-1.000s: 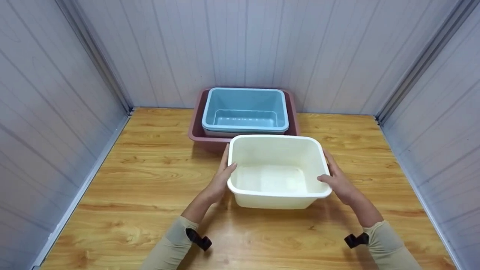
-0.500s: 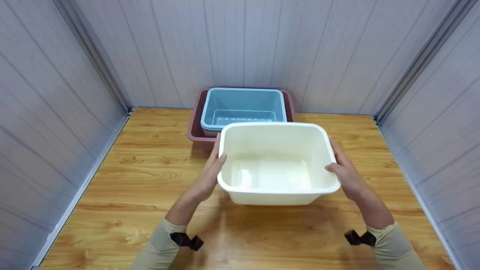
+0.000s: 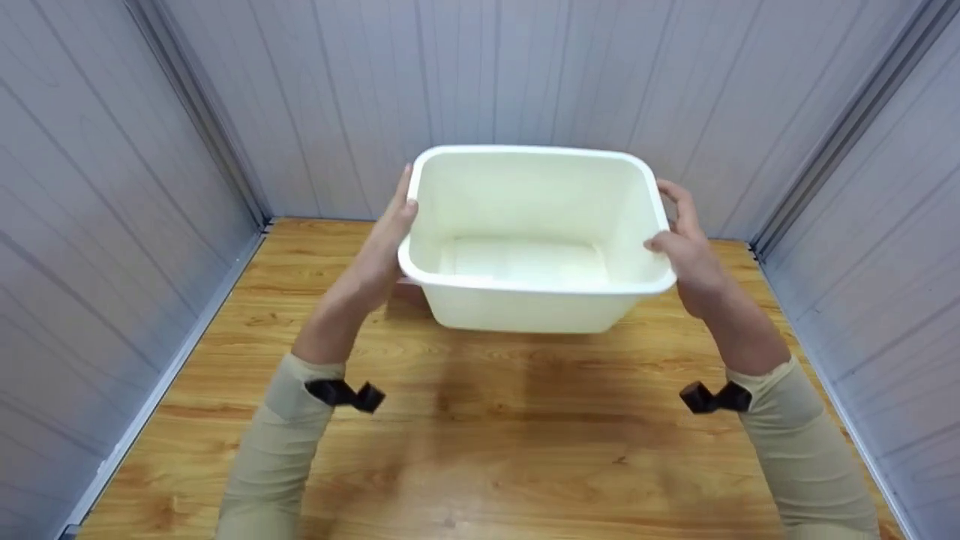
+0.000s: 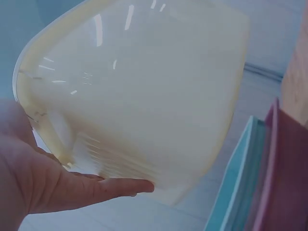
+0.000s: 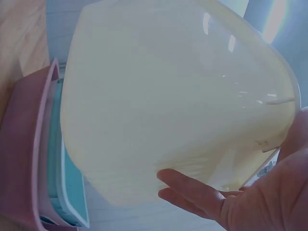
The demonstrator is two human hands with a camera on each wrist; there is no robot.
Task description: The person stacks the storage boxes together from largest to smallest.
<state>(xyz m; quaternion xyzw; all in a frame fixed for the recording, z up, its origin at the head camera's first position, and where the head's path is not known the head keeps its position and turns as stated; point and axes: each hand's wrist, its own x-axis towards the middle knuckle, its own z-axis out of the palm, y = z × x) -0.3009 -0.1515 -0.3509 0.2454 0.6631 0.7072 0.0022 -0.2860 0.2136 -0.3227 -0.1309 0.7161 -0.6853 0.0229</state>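
Note:
A cream-white plastic basin (image 3: 532,311) is held up in the air, its opening tilted toward me. My left hand (image 3: 381,246) grips its left side, thumb over the rim and fingers against the outer wall. On the opposite side my right hand (image 3: 694,259) holds it the same way, thumb inside the rim. Behind and below it, the dusty-pink basin (image 5: 21,154) has a light-blue basin (image 5: 73,185) nested in it. In the head view the white basin hides nearly all of that stack.
A wood-grain tabletop (image 3: 487,435) spreads beneath the hands. Pale panelled walls (image 3: 525,67) enclose it at the back and on both sides. The pink and blue stack stands near the back wall.
Both hands have lifted the white basin up and back, from in front of the stack to over it. The blue basin, visible before in the head view, is now covered there.

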